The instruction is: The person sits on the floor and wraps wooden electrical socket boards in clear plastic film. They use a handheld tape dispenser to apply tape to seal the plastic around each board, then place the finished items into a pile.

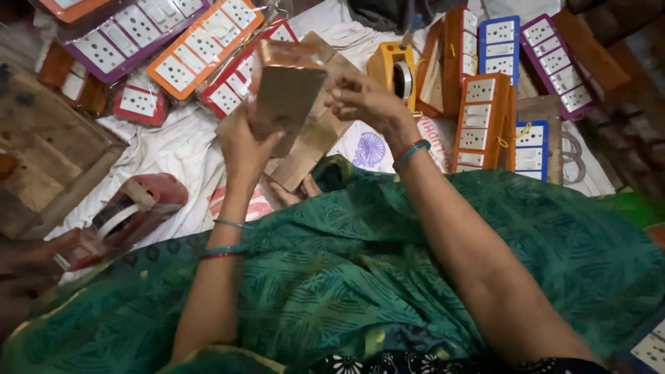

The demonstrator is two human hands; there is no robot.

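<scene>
Seen from above, the left hand [244, 144] grips the lower edge of a brown box [287, 93] wrapped in clear film, holding it upright over a green patterned cloth [388, 256] on the lap. The right hand [364, 100] pinches the film at the box's upper right edge. A red tape dispenser [131, 211] lies to the left on white sheeting [183, 149]. Orange switch boards [481, 125] stand to the right, a yellow tape dispenser [393, 69] behind.

Clear-wrapped brown board [287, 93] in both hands; wrapped orange, purple switchboards [201, 45] top left.
</scene>
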